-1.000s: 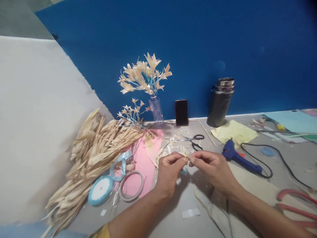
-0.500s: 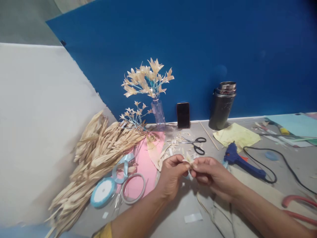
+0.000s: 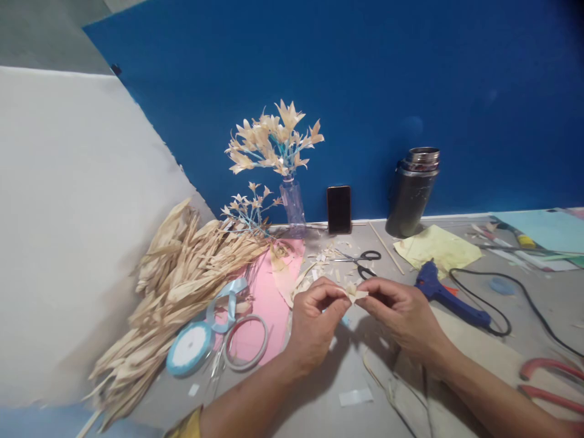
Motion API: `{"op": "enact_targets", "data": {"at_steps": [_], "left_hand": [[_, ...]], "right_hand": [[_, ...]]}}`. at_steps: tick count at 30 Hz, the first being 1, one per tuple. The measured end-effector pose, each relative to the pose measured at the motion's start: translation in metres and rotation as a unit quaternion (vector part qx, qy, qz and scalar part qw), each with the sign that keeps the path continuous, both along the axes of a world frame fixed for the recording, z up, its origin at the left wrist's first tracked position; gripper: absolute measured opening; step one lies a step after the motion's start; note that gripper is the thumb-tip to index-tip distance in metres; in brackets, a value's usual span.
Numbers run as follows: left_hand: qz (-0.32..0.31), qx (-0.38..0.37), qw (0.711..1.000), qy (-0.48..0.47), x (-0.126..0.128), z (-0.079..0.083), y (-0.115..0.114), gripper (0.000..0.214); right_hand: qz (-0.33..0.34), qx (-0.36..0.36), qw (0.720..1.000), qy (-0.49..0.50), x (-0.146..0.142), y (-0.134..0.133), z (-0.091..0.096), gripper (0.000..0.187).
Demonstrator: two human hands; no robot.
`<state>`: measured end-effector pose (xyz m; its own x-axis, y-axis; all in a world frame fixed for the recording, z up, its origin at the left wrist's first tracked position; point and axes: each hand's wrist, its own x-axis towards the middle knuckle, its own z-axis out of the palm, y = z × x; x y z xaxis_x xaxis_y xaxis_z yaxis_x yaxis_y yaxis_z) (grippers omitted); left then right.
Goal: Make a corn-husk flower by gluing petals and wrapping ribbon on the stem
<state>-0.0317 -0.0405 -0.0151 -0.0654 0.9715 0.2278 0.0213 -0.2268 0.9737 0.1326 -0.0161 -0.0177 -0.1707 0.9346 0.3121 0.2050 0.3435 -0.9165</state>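
Between my two hands is a small pale husk flower (image 3: 354, 292), its petals pointing up and outward. My left hand (image 3: 317, 319) pinches it from the left with thumb and forefinger. From the right, my right hand (image 3: 401, 313) pinches a petal between thumb and fingertips. A bit of light blue shows below the flower, partly hidden. Just beyond the hands lie black-handled scissors (image 3: 362, 260) among pale scraps. A blue glue gun (image 3: 449, 298) rests to the right of my right hand.
Dried corn husks (image 3: 182, 286) are heaped at the left, beside a blue ribbon spool (image 3: 190, 348) and a tape roll (image 3: 246, 342). Husk flowers (image 3: 276, 140) stand in a clear bottle (image 3: 292, 207). Behind are a phone (image 3: 339, 210) and a flask (image 3: 413, 194); red-handled pliers (image 3: 552, 380) lie front right.
My hands have turned the flower and my right fingers have shifted outward onto a petal. The flower's petals now face differently. The view has tilted slightly.
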Motion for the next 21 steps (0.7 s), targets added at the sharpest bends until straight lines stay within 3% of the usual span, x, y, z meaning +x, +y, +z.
{"op": "enact_targets", "data": {"at_steps": [3,11,21], "left_hand": [[-0.012,0.009,1.0,0.014,-0.002,0.001,-0.0019,0.01],[0.027,0.013,1.0,0.01,-0.0009,0.0008,0.0007,0.009],[0.002,-0.078,0.996,-0.049,0.0031,0.0039,0.0012,0.008]], "right_hand": [[-0.004,0.061,0.998,-0.019,0.0011,0.0005,0.0016,0.012],[0.014,0.123,0.99,-0.064,-0.002,-0.0046,0.0001,0.015],[-0.032,0.198,0.973,-0.114,-0.0009,-0.0002,-0.0039,0.016]]}}
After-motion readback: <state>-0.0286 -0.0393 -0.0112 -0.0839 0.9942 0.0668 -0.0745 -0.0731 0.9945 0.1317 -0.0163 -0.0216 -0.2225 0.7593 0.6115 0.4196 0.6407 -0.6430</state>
